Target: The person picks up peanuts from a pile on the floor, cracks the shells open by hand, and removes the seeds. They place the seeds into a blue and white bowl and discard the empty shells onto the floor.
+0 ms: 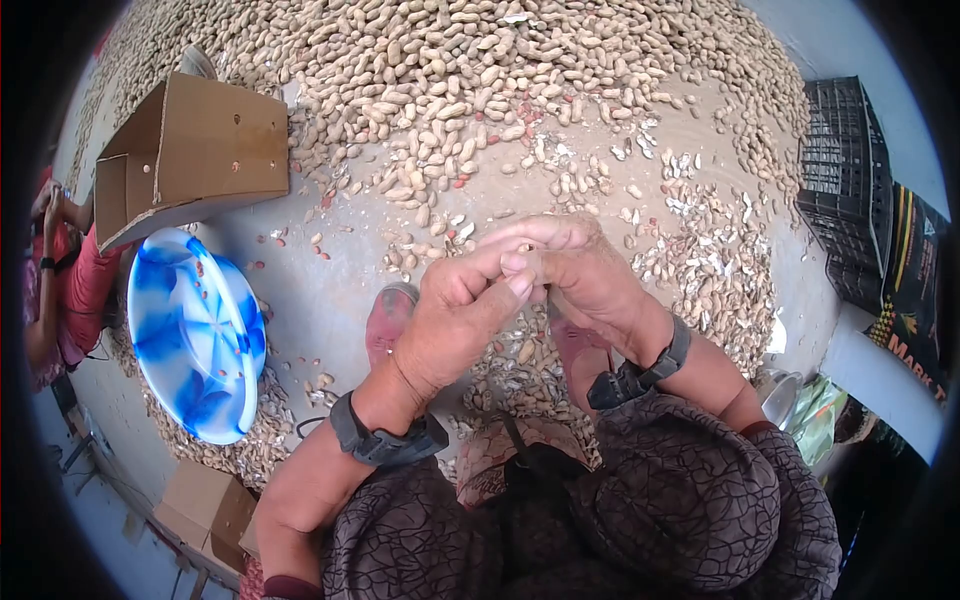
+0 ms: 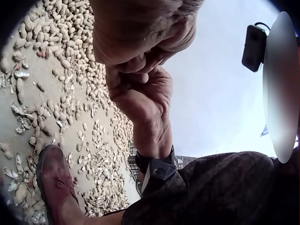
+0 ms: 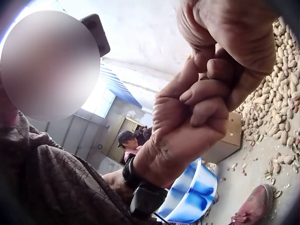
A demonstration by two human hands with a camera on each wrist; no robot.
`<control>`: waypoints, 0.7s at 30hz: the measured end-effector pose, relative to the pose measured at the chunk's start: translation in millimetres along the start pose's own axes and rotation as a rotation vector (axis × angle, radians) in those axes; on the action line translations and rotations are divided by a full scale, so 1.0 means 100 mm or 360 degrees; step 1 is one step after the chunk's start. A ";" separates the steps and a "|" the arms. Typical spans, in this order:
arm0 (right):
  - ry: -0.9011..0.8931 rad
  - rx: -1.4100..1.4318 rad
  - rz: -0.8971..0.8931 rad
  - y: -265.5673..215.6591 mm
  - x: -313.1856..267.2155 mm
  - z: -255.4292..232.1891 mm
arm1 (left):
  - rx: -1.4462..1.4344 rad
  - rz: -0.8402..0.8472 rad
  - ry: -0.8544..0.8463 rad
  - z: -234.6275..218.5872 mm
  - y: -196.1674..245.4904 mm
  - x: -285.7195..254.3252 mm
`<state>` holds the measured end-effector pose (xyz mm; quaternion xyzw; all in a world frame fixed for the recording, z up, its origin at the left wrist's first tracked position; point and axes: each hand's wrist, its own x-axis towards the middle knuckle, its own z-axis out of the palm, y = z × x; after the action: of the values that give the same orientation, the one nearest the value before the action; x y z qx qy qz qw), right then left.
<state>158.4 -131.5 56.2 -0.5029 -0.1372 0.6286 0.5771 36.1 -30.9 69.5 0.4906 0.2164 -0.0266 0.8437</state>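
Note:
In the head view my left hand and right hand meet in front of me, above the floor between my shoes. Their thumbs and fingertips come together, with the fingers curled inward. A small brownish bit, likely a peanut, shows between the fingertips in the right wrist view; most of it is hidden by the fingers. Below and beyond the hands lie loose peanuts in a wide heap. Broken shells are strewn to the right and around my feet.
A blue and white basin with a few red kernels stands at left, beside an open cardboard box. Black crates and a printed sack line the right side. Another person sits at far left.

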 end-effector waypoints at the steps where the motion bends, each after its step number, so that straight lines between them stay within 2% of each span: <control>1: 0.0025 0.0013 0.0014 0.01 0.00 0.00 | 0.0031 0.0003 0.0007 0.00 0.00 0.00; 5: 0.0016 0.0030 -0.0020 0.03 0.00 -0.01 | -0.0016 0.0016 -0.0121 -0.07 -0.03 0.02; 7: -0.0071 0.0142 -0.0048 0.07 0.03 -0.03 | -0.0339 -0.0018 -0.0159 -0.08 -0.04 0.03; 8: -0.0072 0.0143 -0.0050 0.08 0.04 -0.03 | -0.0336 -0.0018 -0.0158 -0.07 -0.03 0.04; 14: -0.0097 0.0337 0.0014 0.09 0.04 -0.10 | -0.0512 -0.0059 0.0062 0.01 -0.01 0.08; 16: 0.0011 0.0268 -0.0056 0.08 0.08 -0.13 | -0.0308 -0.0021 0.0219 0.01 0.01 0.09; 17: 0.0007 0.0265 -0.0055 0.06 0.09 -0.14 | -0.0308 -0.0018 0.0222 0.02 0.00 0.10; 19: 0.0044 0.0065 0.0004 0.02 0.10 -0.14 | -0.0097 0.0031 0.0423 0.05 -0.07 0.12; 21: 0.0041 0.0098 0.0036 0.02 0.13 -0.16 | 0.0015 0.0133 0.0440 0.05 -0.11 0.14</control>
<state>172.1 -127.3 41.3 -0.4944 -0.1047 0.6325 0.5870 47.8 -38.2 56.7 0.5022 0.3098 0.0754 0.8038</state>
